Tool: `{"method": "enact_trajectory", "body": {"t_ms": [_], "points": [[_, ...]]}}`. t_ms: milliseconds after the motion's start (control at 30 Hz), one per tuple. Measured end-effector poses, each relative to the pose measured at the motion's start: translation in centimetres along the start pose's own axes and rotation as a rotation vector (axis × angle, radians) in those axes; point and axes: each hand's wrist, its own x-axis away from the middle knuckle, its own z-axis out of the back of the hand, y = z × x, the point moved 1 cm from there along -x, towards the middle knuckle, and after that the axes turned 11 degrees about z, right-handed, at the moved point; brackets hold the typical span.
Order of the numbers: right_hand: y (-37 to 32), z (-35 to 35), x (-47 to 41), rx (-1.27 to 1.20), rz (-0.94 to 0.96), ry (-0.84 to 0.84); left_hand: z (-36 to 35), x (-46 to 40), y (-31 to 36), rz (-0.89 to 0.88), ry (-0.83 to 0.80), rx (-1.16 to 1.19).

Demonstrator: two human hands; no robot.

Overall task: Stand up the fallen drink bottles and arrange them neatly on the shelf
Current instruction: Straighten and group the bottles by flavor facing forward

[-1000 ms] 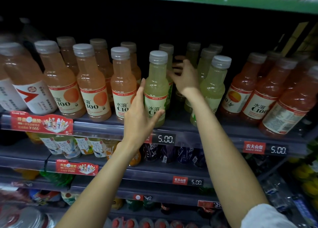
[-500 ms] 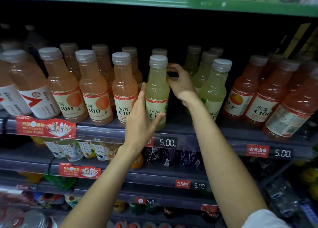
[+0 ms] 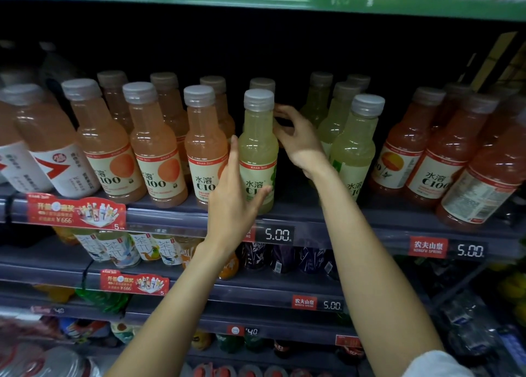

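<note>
The shelf point(image 3: 299, 210) carried rows of upright drinks, and everything here is placed from the front yellow-green bottle point(image 3: 257, 152) standing at its front edge. To that bottle's left stood the peach-orange bottles point(image 3: 155, 146) in several rows; to its right, past a gap, the other yellow-green bottles point(image 3: 354, 146), and farther right the red-orange bottles point(image 3: 435, 152), the nearest of which leaned. Below it, lower shelves held tea bottles point(image 3: 119, 248) and dark bottles point(image 3: 280, 258).

The left hand point(image 3: 233, 203) grasped the front yellow-green bottle low on its label, thumb across the front and fingers straight up along its left side. The right hand point(image 3: 299, 140) sat just right of that bottle's shoulder, fingers curled in toward a second yellow-green bottle point(image 3: 262, 84) directly behind; whether it gripped that bottle I could not tell.

The price tag point(image 3: 277, 234) reading 5.00 sat just under the front bottle, and a red promo label point(image 3: 76, 211) lay well left along the same rail.
</note>
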Motion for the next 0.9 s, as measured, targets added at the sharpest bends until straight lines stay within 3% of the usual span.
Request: {"method": "enact_trajectory", "body": {"t_ms": [67, 133, 300, 400, 500, 567, 733, 900], "points": [[-0.4, 0.6, 1.4, 0.074, 0.028, -0.044, -0.1, 0.0, -0.1, -0.017, 0.008, 0.004], [-1.0, 1.8, 3.7, 0.145, 0.088, 0.021, -0.3, 0.2, -0.1, -0.039, 0.023, -0.006], [-1.0, 4.6, 10.1, 0.223, 0.343, 0.591, -0.7, 0.8, -0.5, -0.115, 0.136, -0.066], [1.0, 6.1, 11.5, 0.248, 0.259, 0.739, -0.8, 1.3, 0.0, -0.169, 0.224, -0.044], [2.3, 7.2, 11.7, 0.107, 0.026, 0.547, -1.0, 2.1, 1.2, -0.317, 0.304, 0.033], [2.9, 7.2, 11.6, -0.011, -0.1, 0.418, -1.4, 2.5, 2.0, -0.387, 0.25, 0.083], [3.0, 6.8, 11.6, 0.14, -0.098, 0.338, -4.0, 2.5, 4.3, -0.27, -0.19, 0.096], [2.5, 5.9, 11.4, 0.084, -0.069, 0.277, -6.2, 2.1, 4.9, -0.203, -0.244, 0.138]]}}
